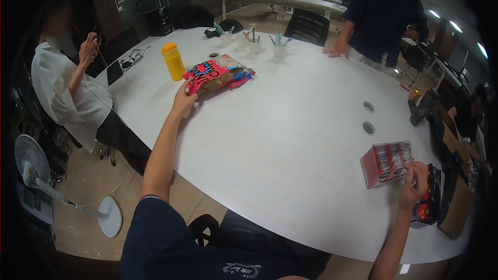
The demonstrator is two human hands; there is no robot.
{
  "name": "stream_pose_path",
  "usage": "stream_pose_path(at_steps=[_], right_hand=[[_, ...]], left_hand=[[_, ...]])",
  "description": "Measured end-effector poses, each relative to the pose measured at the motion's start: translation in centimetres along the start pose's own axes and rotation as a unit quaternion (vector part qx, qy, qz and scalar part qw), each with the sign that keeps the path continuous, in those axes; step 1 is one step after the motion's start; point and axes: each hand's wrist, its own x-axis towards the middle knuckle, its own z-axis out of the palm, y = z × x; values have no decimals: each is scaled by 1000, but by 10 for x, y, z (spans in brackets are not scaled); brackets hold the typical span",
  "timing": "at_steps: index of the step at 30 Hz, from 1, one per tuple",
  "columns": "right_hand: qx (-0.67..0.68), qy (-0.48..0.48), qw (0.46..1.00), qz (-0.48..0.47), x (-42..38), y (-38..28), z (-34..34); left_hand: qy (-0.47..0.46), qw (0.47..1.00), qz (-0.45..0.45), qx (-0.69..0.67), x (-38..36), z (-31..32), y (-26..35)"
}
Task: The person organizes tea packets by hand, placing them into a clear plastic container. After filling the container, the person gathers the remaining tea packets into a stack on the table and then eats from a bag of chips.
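My left hand (184, 99) reaches far across the white table and grips the near left corner of a pink snack bag (215, 75). The bag lies on its side, with black lettering and brownish contents showing along its front. At the right, my right hand (415, 184) has its fingers curled in at the front right corner of a clear-sided box (369, 168). Upright red and silver sachets (391, 158) fill this box in rows. Whether the fingertips pinch a sachet or the box's rim is hidden. Beside that hand stands a black and red package (429, 202).
A yellow bottle (174, 62) stands left of the bag. White cups (279, 50) with pens sit at the far edge. Cables (132, 59) lie at the left. One person (67, 83) holds a phone; another rests a hand (337, 49) on the table. A fan (32, 158) stands on the floor.
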Motion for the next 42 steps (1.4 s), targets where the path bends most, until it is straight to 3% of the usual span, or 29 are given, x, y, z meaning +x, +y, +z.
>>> stream_pose_path(at_steps=[5,9,15,18,23,25,29,31,33,35,38,40,42], right_hand=[[-12,-13,996,-82,25,-55,10],[60,-85,978,-183,52,-106,50],[173,-205,961,-69,49,-165,174],[90,-282,952,-72,44,-176,238],[-15,-342,930,-135,60,-186,315],[-29,-398,904,-154,71,-196,327],[-134,-379,900,-167,54,-195,366],[-120,-317,918,-205,58,-195,356],[-115,-366,901,-203,50,-184,379],[-96,-423,876,-212,67,-190,344],[-22,-252,944,-214,68,-181,309],[-8,-339,922,-188,94,-176,259],[135,-312,930,-139,124,-165,197]], left_hand=[[-100,994,10,-45,-38,50,25],[-168,984,15,-64,-85,91,72],[-233,972,-7,34,-113,99,135],[-212,977,-31,6,-84,84,144],[-228,962,-13,-148,15,133,77],[-222,935,-71,-267,18,159,57],[-294,886,-55,-354,14,172,48],[-289,906,16,-308,9,172,51],[-262,935,-4,-240,5,168,59],[-248,931,-17,-266,3,168,61],[-249,932,-22,-263,14,172,47],[-252,929,-26,-268,18,173,44],[-250,922,-40,-292,4,170,60]])
